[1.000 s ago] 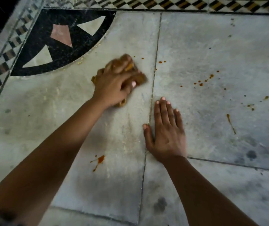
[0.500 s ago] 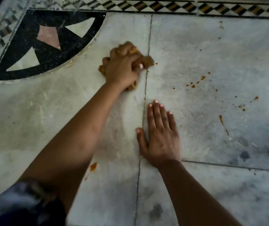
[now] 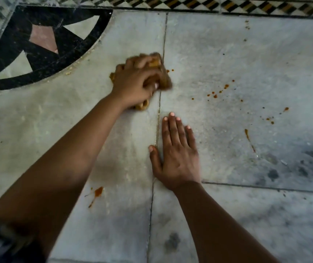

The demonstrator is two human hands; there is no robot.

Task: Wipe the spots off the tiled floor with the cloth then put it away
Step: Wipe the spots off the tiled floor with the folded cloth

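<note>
Pale grey marble floor [image 3: 227, 44] fills the view, cut by a dark seam [image 3: 158, 120] running up the middle and a second seam branching off to the right. Top left, a black fan-shaped inlay [image 3: 44, 59] with pink and cream wedges; along the far edge, a checkered border [image 3: 208, 4].

The left hand [image 3: 134, 86] is out in front, fingers curled over a bunched mustard-brown cloth [image 3: 164, 80] and gripping it against the floor. The cloth sits right on the middle seam, its right edge just over the line, and a fold pokes out below the wrist. Hand and cloth are both blurred.

The right hand [image 3: 176, 158] lies flat on the floor nearer the camera, fingers straight and together, thumb spread to the seam, holding nothing.

Orange spots aplenty: two tiny dots [image 3: 170, 70] just beside the cloth's right edge, a scatter of droplets [image 3: 218, 92] further right, another small cluster [image 3: 271, 120] well out to the right, and a thin streak [image 3: 249, 139] below that. On the left slab, near the left forearm, a bigger blot [image 3: 98, 192] with thin tails trailing down and left. Dark grey smudges [image 3: 273, 173] mark the marble lower right. A dark sleeve [image 3: 0, 243] shows at the bottom left corner.
</note>
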